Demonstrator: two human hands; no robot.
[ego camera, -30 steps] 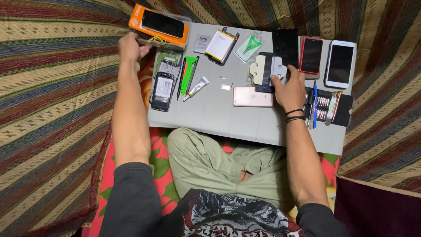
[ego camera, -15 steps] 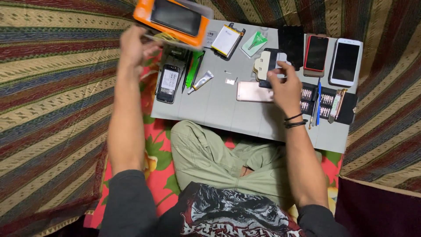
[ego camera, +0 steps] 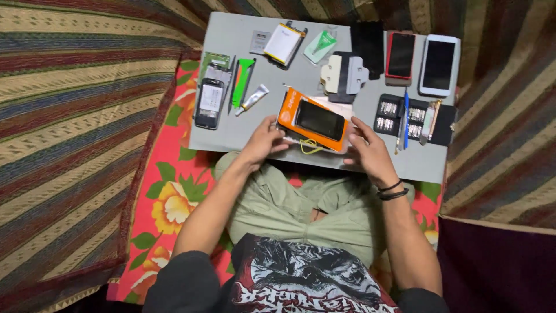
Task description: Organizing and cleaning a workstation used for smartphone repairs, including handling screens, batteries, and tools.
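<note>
Seated cross-legged at a low grey bench (ego camera: 231,130), a person holds an orange boxed phone package (ego camera: 313,120) at the centre of the frame, near the bench's lower edge. The left hand (ego camera: 263,141) has its grip closed on the package's left end; the right hand (ego camera: 368,152) grips the right end with its fingers (ego camera: 356,124) curled around the edge. At upper left lie an opened phone (ego camera: 208,103), a green tool (ego camera: 242,81) and a small white tube (ego camera: 253,98). At upper right sit a red phone (ego camera: 399,56), a white phone (ego camera: 438,65) and a black bit tray (ego camera: 414,116).
</note>
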